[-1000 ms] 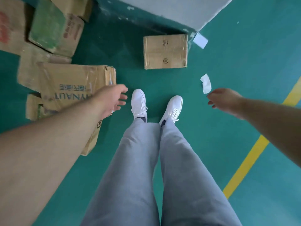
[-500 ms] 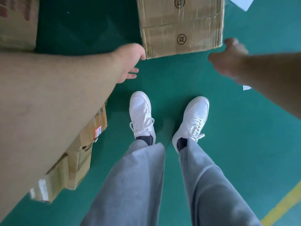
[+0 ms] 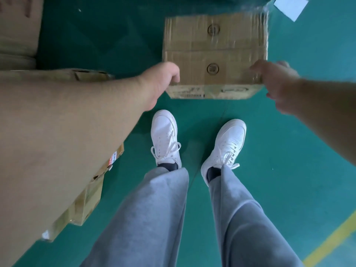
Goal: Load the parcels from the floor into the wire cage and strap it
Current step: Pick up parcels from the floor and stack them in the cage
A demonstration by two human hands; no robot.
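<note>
We count one parcel point(image 3: 214, 54) between our two hands, a closed cardboard box taped along its top seam, so its contents are hidden. It lies straight ahead, just beyond our two white shoes point(image 3: 164, 135), over the green floor point(image 3: 289, 151); we cannot tell whether it rests on the floor or is just off it. Our left hand point(image 3: 163, 79) grips its near left corner, the fingers curled over the edge. Our right hand point(image 3: 273, 79) is against the near right corner, but it is blurred, and we cannot tell whether its fingers are curled round the box or lie flat on it. On the left we make out two more cartons: one at the far left point(image 3: 19, 29), cut off by the frame, and one nearer point(image 3: 86, 205), mostly hidden under our left forearm, with a small red and white label on its side. One white sheet of paper point(image 3: 290, 7) lies at the far right. One yellow line point(image 3: 331, 241) crosses the floor at the near right.
</note>
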